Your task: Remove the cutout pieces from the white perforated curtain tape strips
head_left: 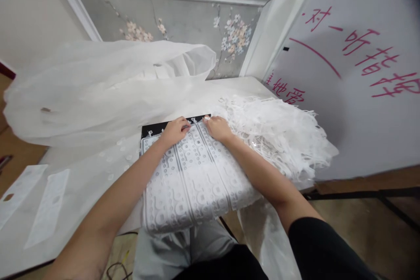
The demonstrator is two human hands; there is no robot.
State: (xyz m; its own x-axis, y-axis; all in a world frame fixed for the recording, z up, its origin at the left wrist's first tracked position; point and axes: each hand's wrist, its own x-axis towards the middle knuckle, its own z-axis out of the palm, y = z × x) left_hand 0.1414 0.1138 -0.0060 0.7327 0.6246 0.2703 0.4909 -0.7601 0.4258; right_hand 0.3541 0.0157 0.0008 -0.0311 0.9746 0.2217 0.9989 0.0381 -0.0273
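A white sheet printed with grey curls, squares and dots (197,183) lies before me and bends down over the table's near edge. Under its far edge shows a black board (149,131), with small whitish pieces (193,120) along it. My left hand (175,133) rests at that far edge, fingers pinched together; what they grip is too small to tell. Just to the right, my right hand (217,128) has its thumb and fingers closed on a small white piece (206,117) at the same edge. Against its outer side lies a heap of thin white strips and strings (278,135).
A large crumpled translucent plastic bag (98,83) covers the table's back left. Two white strips with cut-outs (49,205) lie at the left, and small pale bits (123,157) beside the sheet. A whiteboard with red writing (354,74) stands right; a framed flower panel (183,17) is behind.
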